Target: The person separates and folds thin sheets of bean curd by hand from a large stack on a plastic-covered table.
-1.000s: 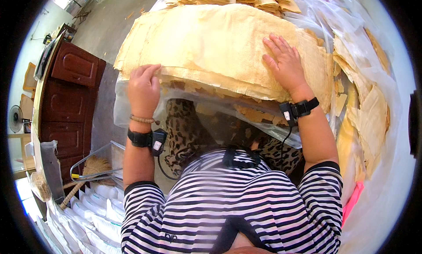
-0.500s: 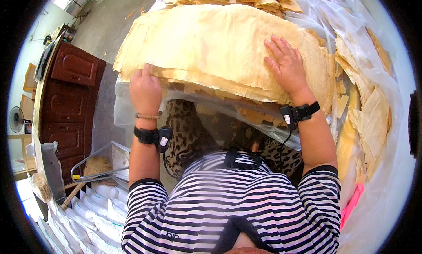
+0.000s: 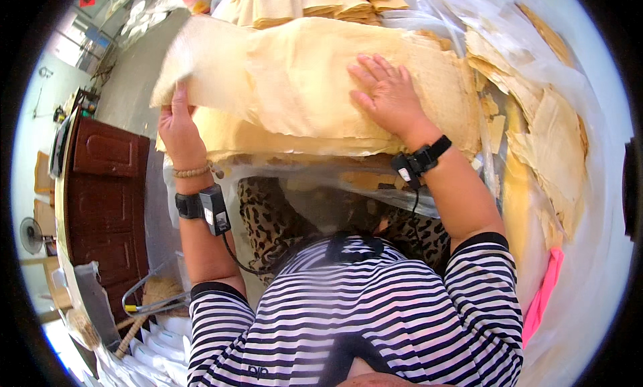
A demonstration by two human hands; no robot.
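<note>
A thick stack of thin, pale yellow sheets (image 3: 301, 85) lies in front of me on clear plastic film (image 3: 348, 186). My left hand (image 3: 177, 129) grips the left edge of the top sheet and holds it raised off the stack. My right hand (image 3: 388, 95) lies flat, fingers spread, on the right part of the same top sheet. Both wrists carry black bands with small devices.
More piles of the same yellow sheets (image 3: 549, 146) lie to the right and at the back (image 3: 315, 2). A dark red wooden cabinet (image 3: 107, 192) stands at the left. Something pink (image 3: 542, 293) lies at the lower right. White stacked items (image 3: 161, 347) sit at the lower left.
My left hand has moved up and away from me, lifting the left edge of the top sheet. My right hand stays pressed on the stack.
</note>
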